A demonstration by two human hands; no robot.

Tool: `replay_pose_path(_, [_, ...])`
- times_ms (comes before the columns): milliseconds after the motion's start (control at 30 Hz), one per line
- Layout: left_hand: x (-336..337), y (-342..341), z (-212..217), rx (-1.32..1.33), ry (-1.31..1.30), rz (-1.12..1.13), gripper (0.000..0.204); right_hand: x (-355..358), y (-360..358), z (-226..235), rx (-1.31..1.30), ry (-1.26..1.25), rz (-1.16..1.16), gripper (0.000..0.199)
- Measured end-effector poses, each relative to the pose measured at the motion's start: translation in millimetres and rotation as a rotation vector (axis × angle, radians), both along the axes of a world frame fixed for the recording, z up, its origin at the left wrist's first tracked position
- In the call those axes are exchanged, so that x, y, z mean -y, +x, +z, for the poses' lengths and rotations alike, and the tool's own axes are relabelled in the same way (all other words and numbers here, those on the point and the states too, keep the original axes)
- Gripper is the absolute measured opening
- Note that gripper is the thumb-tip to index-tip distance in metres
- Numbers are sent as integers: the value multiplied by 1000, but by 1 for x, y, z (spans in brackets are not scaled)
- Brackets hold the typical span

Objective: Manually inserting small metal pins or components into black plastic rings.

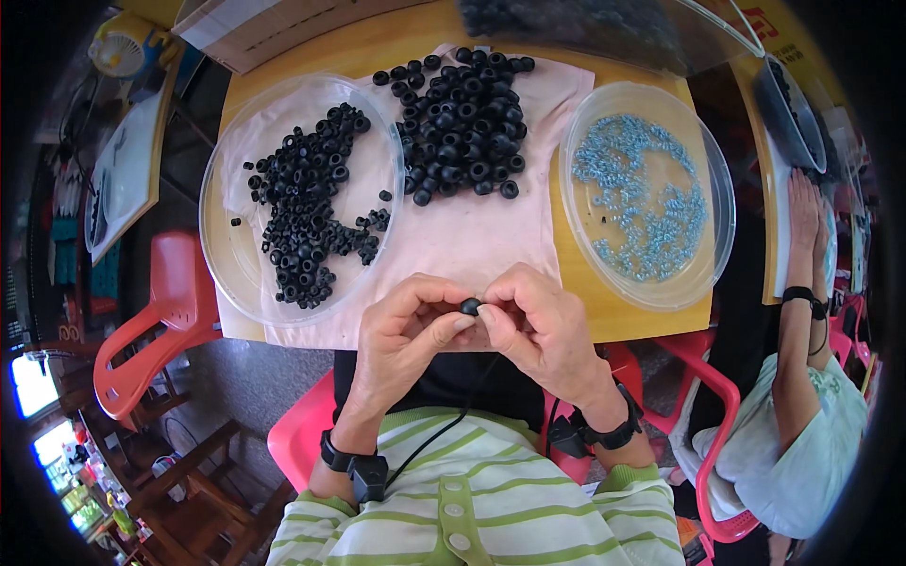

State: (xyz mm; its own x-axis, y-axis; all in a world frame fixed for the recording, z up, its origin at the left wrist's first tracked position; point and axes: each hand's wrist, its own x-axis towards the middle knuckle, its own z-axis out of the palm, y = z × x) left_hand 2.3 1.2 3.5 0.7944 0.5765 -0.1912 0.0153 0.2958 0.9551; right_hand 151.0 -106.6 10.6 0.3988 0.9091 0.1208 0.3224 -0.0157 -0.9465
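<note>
Black ring (470, 306) pinched between left hand (408, 332) and right hand (540, 325) fingertips.

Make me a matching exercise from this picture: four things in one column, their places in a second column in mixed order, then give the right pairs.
Things
1. small black ring
2. loose pile of black rings
3. blue-silver metal pieces
4. smaller black rings

Places
A. in the clear round dish on the right
B. straight on the pale cloth, between the dishes
C. in the clear round dish on the left
D. pinched between the fingertips of the left hand and right hand

Pairs: 1-D, 2-B, 3-A, 4-C
</note>
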Motion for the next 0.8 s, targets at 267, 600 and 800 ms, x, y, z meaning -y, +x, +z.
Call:
replay_pose_path(267, [-1,2,7,-32,-129,-5,20,-2,-8,-3,101,13,-92,17])
replay_pose_path(600, [-9,-21,11,37,236,81,17,-12,-7,12,551,-136,-219,14])
replay_pose_path(800, [-13,-44,12,-97,438,207,17,-29,-10,35,574,-92,-192,11])
